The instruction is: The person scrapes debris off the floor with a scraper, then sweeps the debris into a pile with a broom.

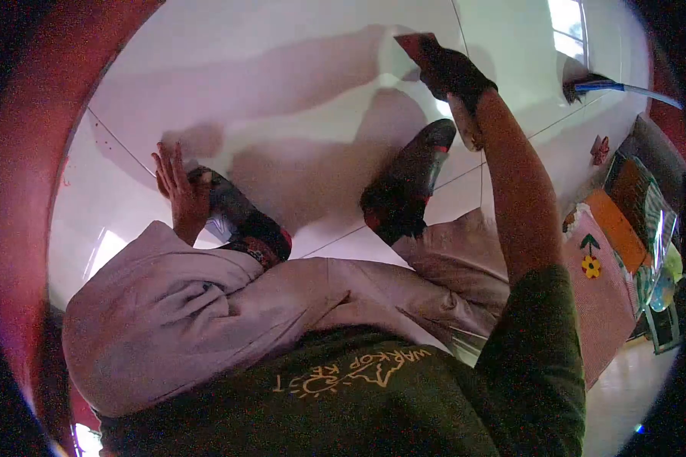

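My left hand (179, 181) is open, its fingers spread, beside the dark shoe (232, 202) on my left foot. It holds nothing. Farther forward and to the right, above the pale tiled floor (312, 57), my right hand (451, 74) is in shadow and closed. A flat, dark reddish piece (413, 46) sticks out past its fingers, too dark to name. A tan, rounded, handle-like thing (465, 126) shows under the right wrist. Just below it is my other dark shoe (408, 179).
A brush-like head (579, 90) on a blue handle lies at the upper right. At the right are a pink cloth (598, 293) with a yellow flower, an orange piece (617, 228) and clear plastic (659, 244). A red wall (34, 152) curves along the left.
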Tool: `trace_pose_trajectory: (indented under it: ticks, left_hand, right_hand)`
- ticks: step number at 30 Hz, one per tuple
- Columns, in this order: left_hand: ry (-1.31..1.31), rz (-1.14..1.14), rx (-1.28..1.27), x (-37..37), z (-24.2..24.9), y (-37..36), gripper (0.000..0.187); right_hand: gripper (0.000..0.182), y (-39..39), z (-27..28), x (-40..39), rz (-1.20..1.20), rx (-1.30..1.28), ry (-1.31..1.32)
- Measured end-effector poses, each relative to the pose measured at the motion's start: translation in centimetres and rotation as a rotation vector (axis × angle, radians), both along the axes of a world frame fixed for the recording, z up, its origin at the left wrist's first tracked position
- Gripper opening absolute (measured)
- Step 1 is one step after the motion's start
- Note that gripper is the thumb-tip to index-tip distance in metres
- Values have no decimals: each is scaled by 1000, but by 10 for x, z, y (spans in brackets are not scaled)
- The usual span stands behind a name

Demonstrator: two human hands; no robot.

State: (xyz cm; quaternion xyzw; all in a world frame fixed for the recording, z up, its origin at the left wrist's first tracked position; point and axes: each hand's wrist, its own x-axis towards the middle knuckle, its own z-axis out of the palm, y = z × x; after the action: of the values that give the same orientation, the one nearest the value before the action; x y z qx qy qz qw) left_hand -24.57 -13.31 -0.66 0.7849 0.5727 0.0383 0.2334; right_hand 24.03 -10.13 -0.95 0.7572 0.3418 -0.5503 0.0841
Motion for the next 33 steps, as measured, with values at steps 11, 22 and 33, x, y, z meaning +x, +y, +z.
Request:
trace_pose_trajectory:
  ticks: [11, 22, 33]
  left_hand:
    - [38, 105, 26, -12, -12, -10, 69]
    - [-6, 251, 11, -1, 24, -8, 58]
    - [-18, 66, -5, -32, 73, 16, 53]
  right_hand:
    - [30, 32, 5, -18, 153, -3, 12]
    - [30, 103, 24, -117, 439, 55, 106]
    - [24, 97, 34, -319, -214, -243, 969]
